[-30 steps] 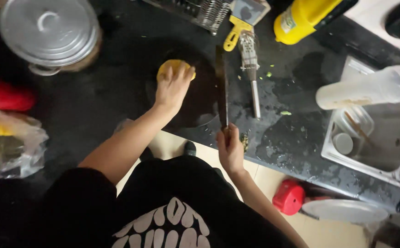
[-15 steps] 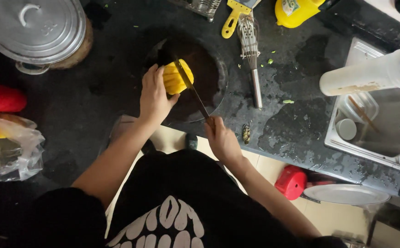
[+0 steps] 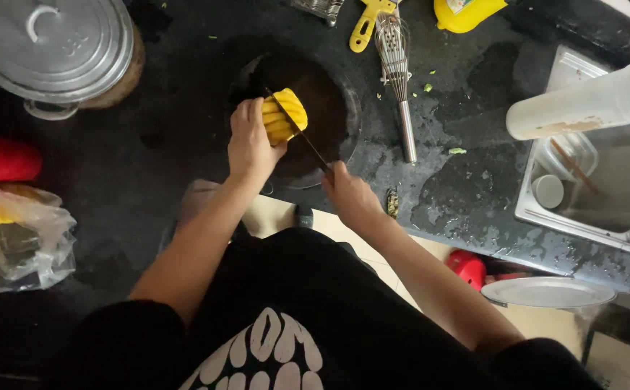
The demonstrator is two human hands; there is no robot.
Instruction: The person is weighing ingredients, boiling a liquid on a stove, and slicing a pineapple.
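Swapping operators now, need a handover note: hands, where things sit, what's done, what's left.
Left hand: steadies the peeled pineapple on the round dark board.
Right hand: grip closed on the knife, blade laid diagonally against the fruit.
Nearby: whisk and yellow-handled peeler on the wet black counter; lidded steel pot at far left; sink at right.
Done: pineapple is peeled.
Left: no cut pieces visible on the board; the cutting remains.

There are two hands: the left hand (image 3: 248, 144) and the right hand (image 3: 350, 196). One yellow fruit (image 3: 284, 115), one knife (image 3: 297, 132), one whisk (image 3: 396, 65), one metal lid (image 3: 48, 43) upper left, one plastic bag (image 3: 15, 238), one sink (image 3: 589, 195).
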